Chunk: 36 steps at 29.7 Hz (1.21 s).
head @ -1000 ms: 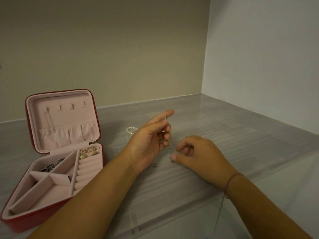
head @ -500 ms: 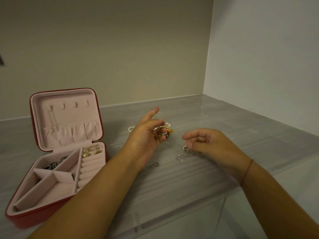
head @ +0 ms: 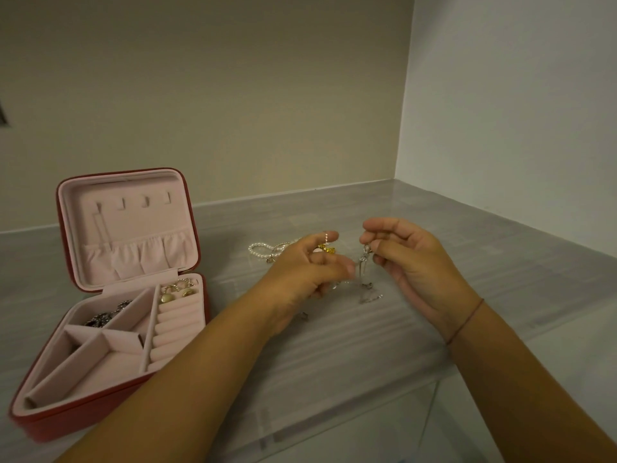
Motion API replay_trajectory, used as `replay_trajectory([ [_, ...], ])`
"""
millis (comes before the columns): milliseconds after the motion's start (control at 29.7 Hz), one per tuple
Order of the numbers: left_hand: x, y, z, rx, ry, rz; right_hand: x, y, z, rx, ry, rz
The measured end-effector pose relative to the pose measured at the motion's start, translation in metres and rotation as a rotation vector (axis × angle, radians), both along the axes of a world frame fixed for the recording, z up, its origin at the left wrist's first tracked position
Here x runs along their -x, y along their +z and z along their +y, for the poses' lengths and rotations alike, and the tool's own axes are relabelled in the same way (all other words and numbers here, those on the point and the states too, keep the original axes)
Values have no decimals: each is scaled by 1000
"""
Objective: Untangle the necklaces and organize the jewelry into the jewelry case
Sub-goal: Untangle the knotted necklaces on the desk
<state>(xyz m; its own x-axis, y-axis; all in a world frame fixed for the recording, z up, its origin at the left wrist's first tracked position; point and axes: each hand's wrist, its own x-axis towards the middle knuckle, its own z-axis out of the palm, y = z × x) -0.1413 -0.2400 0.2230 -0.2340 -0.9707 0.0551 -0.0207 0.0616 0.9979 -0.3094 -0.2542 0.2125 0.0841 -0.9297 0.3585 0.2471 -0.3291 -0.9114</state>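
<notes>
Far left, the jewelry case point(head: 63, 424) sits open on the table point(head: 334, 355), lid propped upright so you can reach both halves. It has a red grained shell, a pale pink velvety lining and rounded corners. The lid hooks point(head: 133, 202) hang bare above a gathered pocket point(head: 140, 252), most likely waiting for the freed necklaces. In the rear-left compartment lies a dark, knobbly chain piece point(head: 105, 316), and the front compartments look unfilled. At the far end of the padded ring rolls point(head: 173, 329) sit gold button earrings point(head: 177, 293). On the table behind your left hand is a pearl strand point(head: 259, 250) of small round glossy beads, parked out of the work zone. Your left hand point(head: 300, 274) has its fingers curled and the index raised, with a fine chain point(head: 326, 236) looped over the fingertip, which seems meant to keep that strand taut and separate. A gold charm point(head: 325, 249) shows just below it. What the lower fingers clamp is blurred and I cannot tell. Between your hands hangs the silver chain point(head: 362, 267), thin bright links that sag to a few loops on the table point(head: 370, 295). Your right hand point(head: 409, 260) pinches the upper end of this chain between thumb and fingertips, lifted so the knot hangs open. The hands are near each other but apart, each holding its own strand. A thin cord band point(head: 465, 320) circles your right wrist. The tabletop is grey and streaked like wood grain under a glossy clear sheet, so loose links could slide on it. Untangling is mid-way and casing is not yet done.
</notes>
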Motion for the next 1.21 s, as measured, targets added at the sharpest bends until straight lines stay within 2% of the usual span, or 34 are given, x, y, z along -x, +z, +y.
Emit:
replay_trajectory([
  [303,2,-5,3,42,4,-165,1,-7,2,67,-1,77],
  [539,2,-4,5,60,10,-159,3,-9,2,52,45,12],
  [674,1,-5,3,30,56,-129,5,-10,3,24,-5,2],
  [909,3,-5,-3,-70,20,106,2,-3,9,-107,91,-211],
  [1044,4,-6,-4,-92,-3,164,3,-1,11,-155,167,-292],
  [1112,3,-5,-5,-110,-12,213,4,-2,12,-174,185,-283],
  [1213,-1,-2,-8,-175,5,369,5,-5,11,-131,107,-130],
])
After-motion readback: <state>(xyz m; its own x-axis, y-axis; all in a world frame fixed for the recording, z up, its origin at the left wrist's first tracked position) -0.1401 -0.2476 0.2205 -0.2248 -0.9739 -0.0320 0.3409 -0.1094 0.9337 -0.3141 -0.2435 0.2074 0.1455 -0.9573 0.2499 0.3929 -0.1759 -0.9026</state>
